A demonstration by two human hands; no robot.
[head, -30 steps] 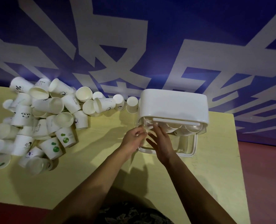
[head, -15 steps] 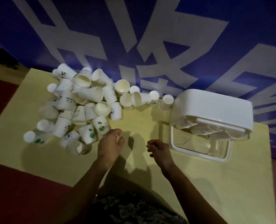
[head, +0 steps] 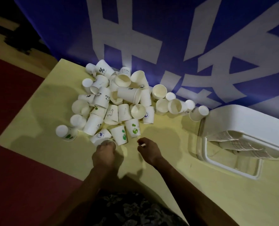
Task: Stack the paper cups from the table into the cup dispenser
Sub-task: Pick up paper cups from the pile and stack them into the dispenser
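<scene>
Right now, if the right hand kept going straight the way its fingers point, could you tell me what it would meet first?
Probably the green-dot cup at the pile's near edge; the right hand points up-left toward it, though depth is unclear.

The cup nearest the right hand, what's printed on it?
Green blobs on white: the cup shows a small green spot above a larger green round mark, seen in the head view.
</scene>
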